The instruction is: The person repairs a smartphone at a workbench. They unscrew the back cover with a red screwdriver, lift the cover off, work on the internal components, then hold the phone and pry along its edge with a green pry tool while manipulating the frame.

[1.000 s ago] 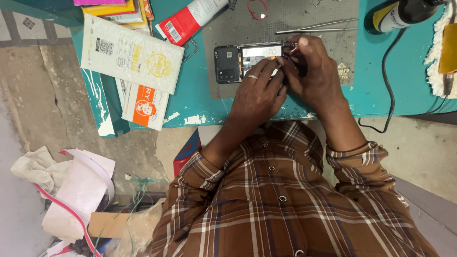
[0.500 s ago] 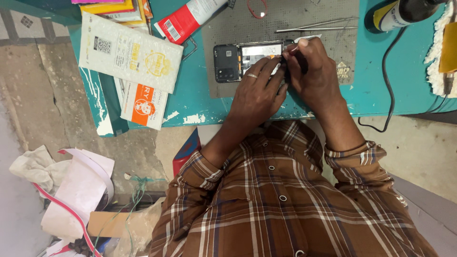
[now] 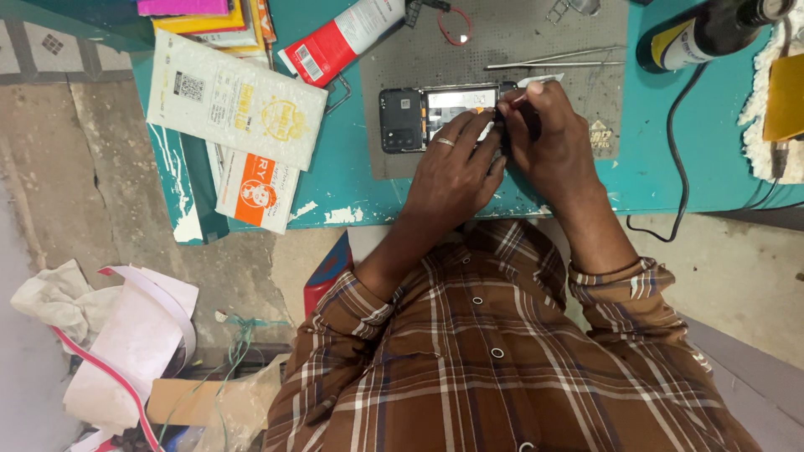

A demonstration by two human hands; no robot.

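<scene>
- Far left, on the floor, I see crumpled white paper (image 3: 126, 335) with a pink-red strip running through it, well apart from the bench.
- On the teal bench (image 3: 352, 188), its left end holds a flat white pouch (image 3: 234, 105) printed in yellow with a small square code patch, lying at a slant. Under its lower edge an orange-and-white packet (image 3: 255, 188) sticks out toward me.
- Above them at the top edge is a stack of flat pink, yellow and orange packages (image 3: 209, 17).
- A red-and-white tube (image 3: 339, 42) lies diagonally just right of that stack, its label strip facing up.
- The grey work mat (image 3: 494, 42) carries the opened phone (image 3: 419, 117), back cover off, dark camera end to the left.
- My left hand (image 3: 452, 176) lies over the phone's right half, fingers (image 3: 456, 134) stretched and slightly spread, pressing down on it; a ring shows on one finger.
- My right hand (image 3: 557, 146) is clenched just beside it, fingers curled tight around a small dark tool whose tip meets the phone's right end; a pale strip (image 3: 540, 80) juts out above the knuckles.
- Thin metal tweezers (image 3: 553, 60) lie on the mat above the hands.
- Far right, a dark bottle with a yellow label (image 3: 712, 33) lies tilted, a black cable (image 3: 674, 159) trailing below it.
</scene>
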